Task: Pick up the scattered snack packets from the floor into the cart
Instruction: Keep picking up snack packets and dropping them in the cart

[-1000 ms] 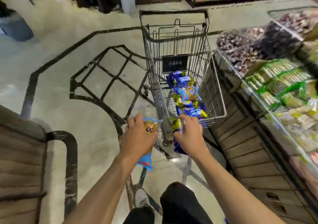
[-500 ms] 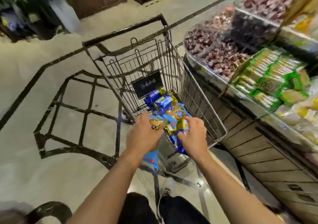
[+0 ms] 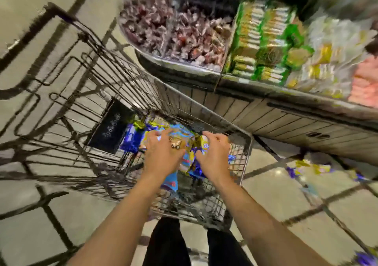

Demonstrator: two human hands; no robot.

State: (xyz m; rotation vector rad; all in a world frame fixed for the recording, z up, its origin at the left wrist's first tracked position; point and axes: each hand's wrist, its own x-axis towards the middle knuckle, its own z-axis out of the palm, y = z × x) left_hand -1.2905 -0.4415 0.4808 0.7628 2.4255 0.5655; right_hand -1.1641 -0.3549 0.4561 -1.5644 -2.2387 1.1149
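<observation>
Both hands are now carried over the cart (image 3: pixel 246 143): left hand (image 3: pixel 163 153) closed on a light-blue packet (image 3: pixel 180 143), right hand (image 3: pixel 214 155) on blue-yellow packets (image 3: pixel 199 164); release remains. More packets (image 3: pixel 306 168) are left on the floor.

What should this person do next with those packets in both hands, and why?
Probably just let go. The left hand and right hand hold snack packets over the inside of the cart, above the pile already there, so they would drop in. More packets lie on the floor to the right.
</observation>
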